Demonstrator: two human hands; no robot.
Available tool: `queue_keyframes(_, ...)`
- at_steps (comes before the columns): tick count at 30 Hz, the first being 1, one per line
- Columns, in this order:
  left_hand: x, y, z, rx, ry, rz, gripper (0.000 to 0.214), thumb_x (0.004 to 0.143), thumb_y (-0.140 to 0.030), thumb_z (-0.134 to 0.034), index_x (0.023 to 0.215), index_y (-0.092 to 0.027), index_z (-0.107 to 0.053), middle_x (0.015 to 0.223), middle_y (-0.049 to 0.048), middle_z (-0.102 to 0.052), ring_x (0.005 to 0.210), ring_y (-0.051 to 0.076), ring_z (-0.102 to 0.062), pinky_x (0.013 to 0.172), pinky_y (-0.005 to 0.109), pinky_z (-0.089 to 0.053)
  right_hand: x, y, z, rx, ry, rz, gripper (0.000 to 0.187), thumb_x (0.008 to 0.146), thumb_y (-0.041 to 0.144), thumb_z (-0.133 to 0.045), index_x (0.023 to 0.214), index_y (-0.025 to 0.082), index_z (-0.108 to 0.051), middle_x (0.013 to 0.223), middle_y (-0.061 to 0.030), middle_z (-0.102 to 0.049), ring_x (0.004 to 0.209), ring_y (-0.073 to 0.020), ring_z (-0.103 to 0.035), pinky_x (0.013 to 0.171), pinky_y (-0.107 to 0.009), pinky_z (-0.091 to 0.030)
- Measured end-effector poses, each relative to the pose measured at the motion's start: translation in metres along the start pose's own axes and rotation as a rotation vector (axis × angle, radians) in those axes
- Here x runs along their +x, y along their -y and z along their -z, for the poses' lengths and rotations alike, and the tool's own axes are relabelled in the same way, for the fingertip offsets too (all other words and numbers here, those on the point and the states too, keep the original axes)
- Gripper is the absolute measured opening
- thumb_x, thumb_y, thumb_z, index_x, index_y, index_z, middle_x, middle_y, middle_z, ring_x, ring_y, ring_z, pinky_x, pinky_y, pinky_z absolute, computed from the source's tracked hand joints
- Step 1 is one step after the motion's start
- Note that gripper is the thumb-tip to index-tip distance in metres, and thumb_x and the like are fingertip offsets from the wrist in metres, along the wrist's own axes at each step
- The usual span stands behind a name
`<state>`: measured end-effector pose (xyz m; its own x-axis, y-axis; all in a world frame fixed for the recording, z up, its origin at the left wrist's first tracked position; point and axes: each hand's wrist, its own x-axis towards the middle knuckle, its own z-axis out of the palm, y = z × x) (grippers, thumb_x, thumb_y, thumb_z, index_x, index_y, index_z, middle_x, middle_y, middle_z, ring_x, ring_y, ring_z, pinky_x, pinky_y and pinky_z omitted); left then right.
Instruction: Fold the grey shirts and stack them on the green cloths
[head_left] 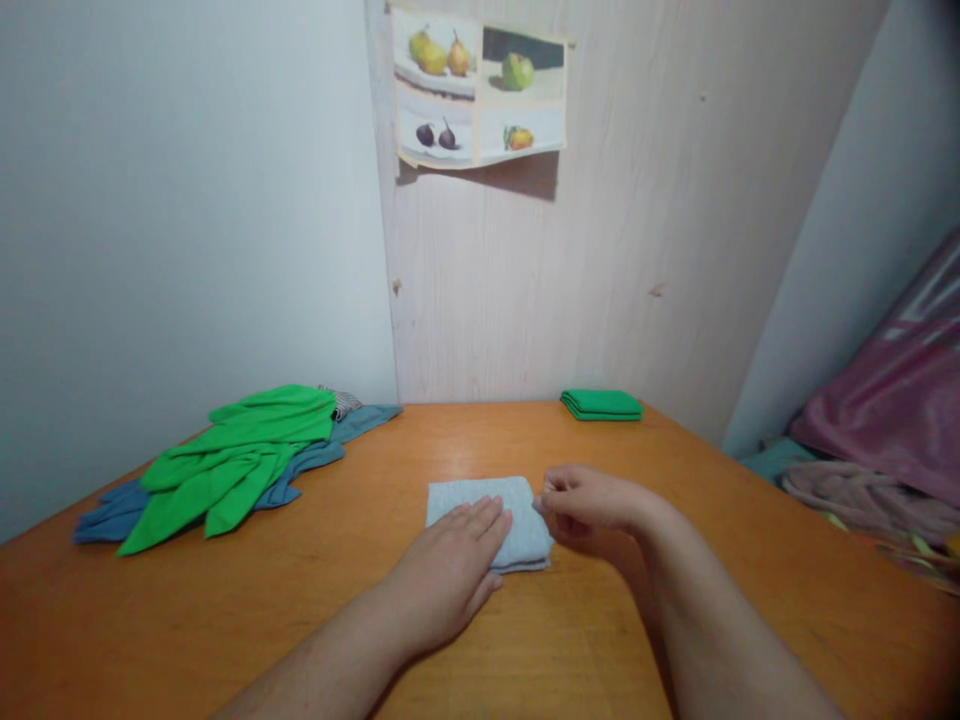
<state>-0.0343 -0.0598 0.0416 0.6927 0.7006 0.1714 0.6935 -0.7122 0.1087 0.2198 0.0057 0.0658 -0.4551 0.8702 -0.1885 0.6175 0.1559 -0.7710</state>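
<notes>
Your view is evenly lit, soft and a little dim, with light from above: the fruit poster (480,88) throws a shadow down the wall (637,260), your right hand (592,505) a faint one on the table (712,600). Toward the edges things stretch and blur, the pink fabric (900,400) most

The head view looks forward and down, close over the table (750,560), toward the wall (600,280).

Both bare forearms reach in from the near side. The left hand (450,568) lies flat, palm down, fingers together. Just right of it, the right hand (589,505) is curled, fingertips pinched.
</notes>
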Motion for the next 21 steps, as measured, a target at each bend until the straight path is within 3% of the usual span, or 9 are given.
queue_keyframes(6,-0.001,0.000,-0.005,0.038,-0.036,0.002,0.062,0.089,-0.023,-0.058,0.148,-0.016,-0.040,0.158,0.0158,-0.034,0.145,0.029,-0.035,0.118,0.048,-0.033,0.000,0.005,-0.003,0.066,0.104,-0.091,0.024,0.080,0.036,-0.056,0.063,0.019,-0.057,0.053,-0.0030,-0.064,0.048,-0.0136,-0.062,0.046,-0.022,-0.050)
queue_keyframes(13,-0.001,-0.001,-0.005,0.029,-0.069,-0.002,0.056,0.087,-0.021,-0.058,0.141,-0.015,-0.045,0.156,0.0175,-0.038,0.143,0.030,-0.038,0.115,0.049,-0.036,-0.004,0.009,-0.005,0.096,0.131,-0.093,0.029,0.079,0.043,-0.068,0.071,0.020,-0.052,0.053,0.0006,-0.063,0.046,-0.0130,-0.062,0.045,-0.022,-0.051)
queue_keyframes(21,0.000,0.000,-0.006,0.048,-0.056,-0.012,0.053,0.088,-0.020,-0.055,0.139,-0.016,-0.046,0.156,0.0174,-0.038,0.142,0.031,-0.039,0.116,0.048,-0.034,-0.010,0.012,-0.004,0.153,0.136,-0.055,0.034,0.072,0.039,-0.078,0.080,0.021,-0.050,0.061,0.0020,-0.066,0.051,-0.0136,-0.064,0.045,-0.021,-0.050)
